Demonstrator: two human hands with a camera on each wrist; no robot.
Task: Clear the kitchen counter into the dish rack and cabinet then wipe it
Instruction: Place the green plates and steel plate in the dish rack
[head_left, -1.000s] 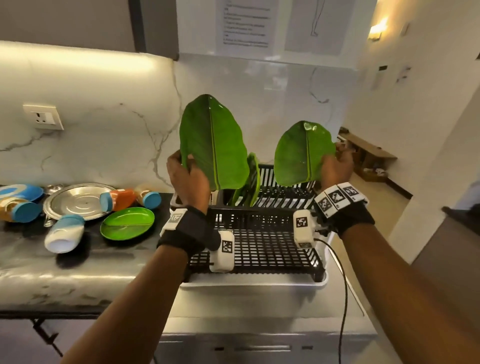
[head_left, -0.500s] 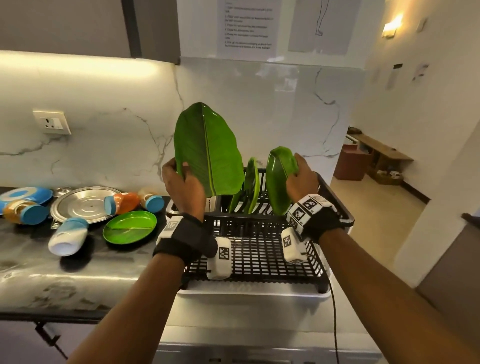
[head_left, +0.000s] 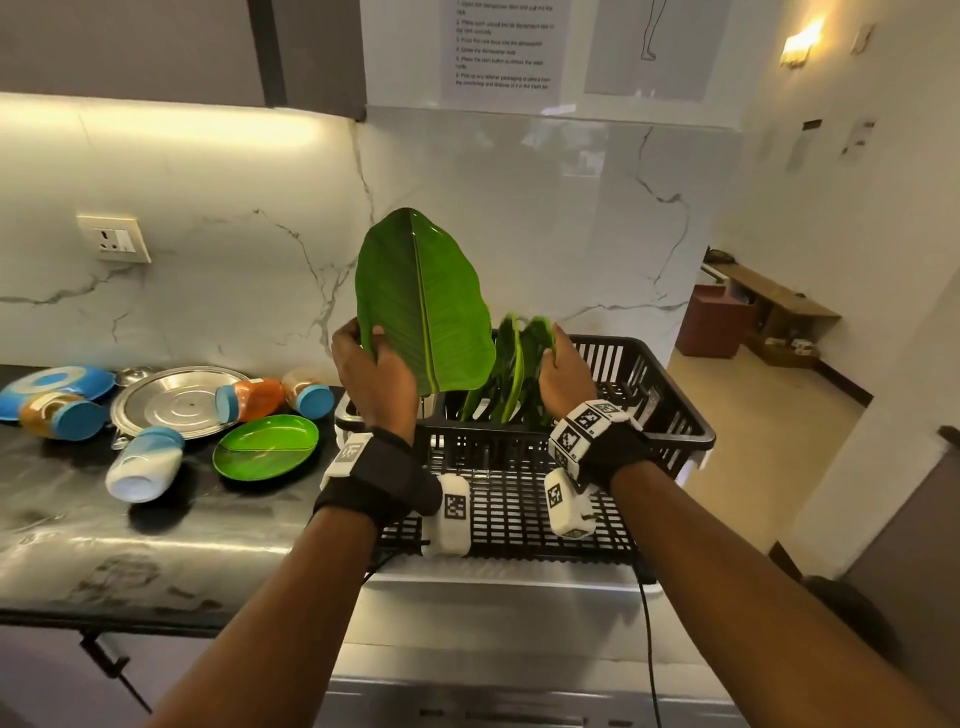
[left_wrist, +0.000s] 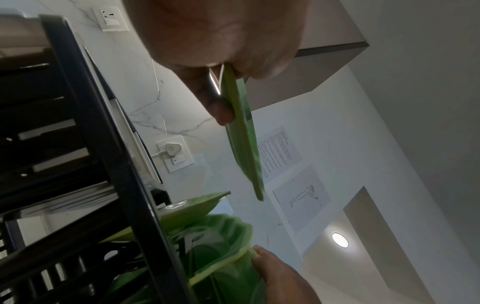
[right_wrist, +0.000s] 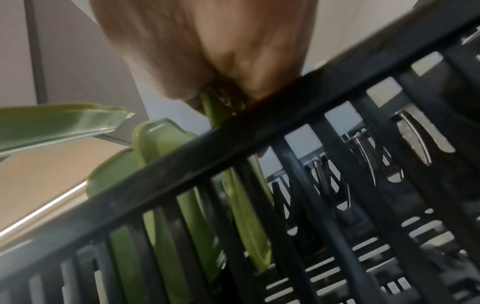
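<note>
My left hand (head_left: 374, 364) grips the lower edge of a leaf-shaped green plate (head_left: 421, 301) and holds it upright above the left end of the black dish rack (head_left: 670, 415). In the left wrist view that plate (left_wrist: 242, 139) shows edge-on, pinched between thumb and fingers. My right hand (head_left: 563, 371) holds the top rim of a second leaf plate (head_left: 535, 332), which stands low in the rack's slots beside another green plate (head_left: 506, 358). In the right wrist view the held plate (right_wrist: 241, 216) reaches down behind the rack's bars (right_wrist: 259, 131).
On the dark counter (head_left: 62, 519) to the left lie a round green plate (head_left: 266, 446), a steel plate (head_left: 176, 400), a blue plate (head_left: 57, 382) and several capped jars on their sides, one white (head_left: 144, 465). The rack's front grid holds no dishes.
My right hand has swung its leaf plate from up in the air at the right down into the rack's slots. The left hand still holds its plate upright.
</note>
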